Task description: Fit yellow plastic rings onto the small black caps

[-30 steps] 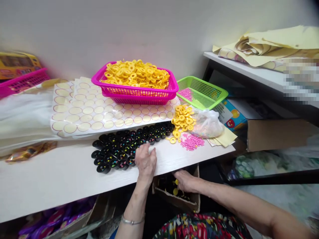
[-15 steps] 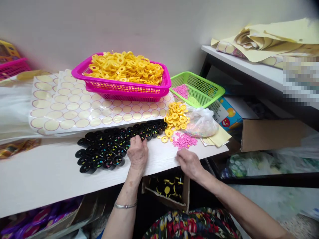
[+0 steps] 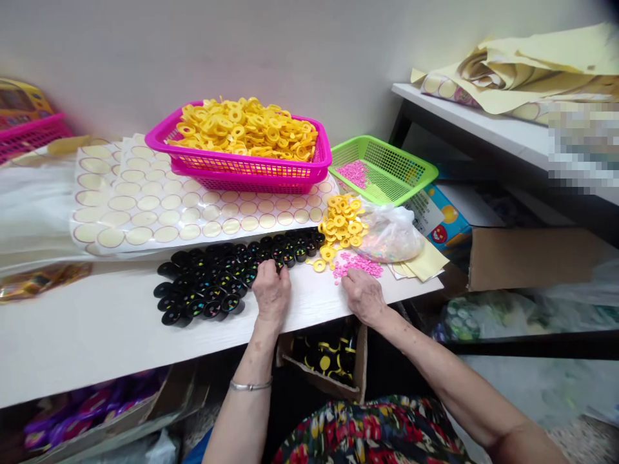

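My left hand (image 3: pixel 271 291) is closed at the front right edge of a block of small black cups (image 3: pixel 213 277). Bits of several colours show inside many of the cups. The fingers hide whatever is in that hand. My right hand (image 3: pixel 362 295), its fingers curled together, rests at the near left edge of a scatter of small pink pieces (image 3: pixel 362 264). I cannot make out what it pinches. Behind the pink pieces lies a heap of yellow rings (image 3: pixel 342 222), beside a clear plastic bag (image 3: pixel 391 235) of small coloured bits.
A magenta basket (image 3: pixel 246 169) heaped with yellow rings stands on sticker sheets (image 3: pixel 145 219) along the wall. The green basket (image 3: pixel 411 171) to its right holds pink pieces. Below the table's (image 3: pixel 111 341) front edge sits a cardboard box (image 3: pixel 319 383) of black and yellow items.
My right hand has moved slightly up and left, onto the edge of the pink pieces. My left hand stays closed by the cups. The camera view has shifted a little.
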`<state>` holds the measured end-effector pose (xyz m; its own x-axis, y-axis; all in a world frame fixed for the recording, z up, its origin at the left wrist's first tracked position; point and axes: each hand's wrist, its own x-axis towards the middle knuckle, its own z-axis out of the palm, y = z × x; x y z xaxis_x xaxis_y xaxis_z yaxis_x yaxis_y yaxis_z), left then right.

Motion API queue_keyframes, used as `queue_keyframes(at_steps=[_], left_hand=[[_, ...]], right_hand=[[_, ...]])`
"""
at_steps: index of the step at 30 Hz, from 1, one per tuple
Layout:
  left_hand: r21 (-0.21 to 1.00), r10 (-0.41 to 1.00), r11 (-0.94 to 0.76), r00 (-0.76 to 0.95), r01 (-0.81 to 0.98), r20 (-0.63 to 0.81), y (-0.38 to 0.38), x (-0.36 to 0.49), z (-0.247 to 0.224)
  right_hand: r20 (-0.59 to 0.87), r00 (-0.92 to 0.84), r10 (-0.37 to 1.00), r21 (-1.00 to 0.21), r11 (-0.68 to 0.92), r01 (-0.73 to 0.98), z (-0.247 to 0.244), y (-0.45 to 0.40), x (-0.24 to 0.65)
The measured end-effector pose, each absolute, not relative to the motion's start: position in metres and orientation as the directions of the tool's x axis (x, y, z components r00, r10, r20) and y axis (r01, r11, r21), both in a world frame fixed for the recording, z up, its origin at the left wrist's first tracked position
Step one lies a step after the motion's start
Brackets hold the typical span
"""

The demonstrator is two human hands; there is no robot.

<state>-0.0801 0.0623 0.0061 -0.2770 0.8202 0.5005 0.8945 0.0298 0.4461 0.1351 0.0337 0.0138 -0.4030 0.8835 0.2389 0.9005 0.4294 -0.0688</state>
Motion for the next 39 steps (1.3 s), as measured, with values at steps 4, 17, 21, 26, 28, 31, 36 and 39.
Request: queue_keyframes(at_steps=[4, 17, 21, 26, 28, 31, 36, 39], left_hand=[[0.630, 0.827, 0.007, -0.359, 0.777, 0.433, 0.051, -0.078, 0.008], [0.895, 0.970, -0.090, -0.167, 0.437, 0.178, 0.021, -0.049, -0.001], [0.895, 0.976, -0.080, -0.147, 0.438, 0.159, 0.020, -0.050, -0.003], [0.892, 0.982, -0.085, -0.117, 0.444, 0.152, 0.019, -0.048, 0.000], [0.887, 0.983, -0.095, -0.096, 0.451, 0.154, 0.019, -0.047, 0.000], [0.882, 0.983, -0.119, -0.072, 0.457, 0.170, 0.019, -0.047, 0.000], [0.872, 0.982, -0.132, -0.057, 0.472, 0.180, 0.018, -0.048, -0.001], [0.866, 0.982, -0.129, -0.059, 0.484, 0.179, 0.017, -0.048, -0.001]], right_hand=[[0.163, -0.457, 0.874, -0.204, 0.483, 0.851, 0.024, 0.030, 0.126], [-0.060, -0.452, 0.890, -0.424, 0.388, 0.819, 0.034, 0.042, 0.114], [0.019, -0.497, 0.867, -0.391, 0.464, 0.795, 0.028, 0.036, 0.117], [0.211, -0.427, 0.879, -0.488, 0.473, 0.734, 0.030, 0.038, 0.110], [0.260, -0.429, 0.865, -0.555, 0.498, 0.666, 0.035, 0.042, 0.104], [0.235, -0.526, 0.818, -0.553, 0.557, 0.620, 0.043, 0.048, 0.094], [0.155, -0.613, 0.775, -0.409, 0.615, 0.674, 0.051, 0.052, 0.085], [0.117, -0.637, 0.762, -0.336, 0.634, 0.697, 0.053, 0.053, 0.082]])
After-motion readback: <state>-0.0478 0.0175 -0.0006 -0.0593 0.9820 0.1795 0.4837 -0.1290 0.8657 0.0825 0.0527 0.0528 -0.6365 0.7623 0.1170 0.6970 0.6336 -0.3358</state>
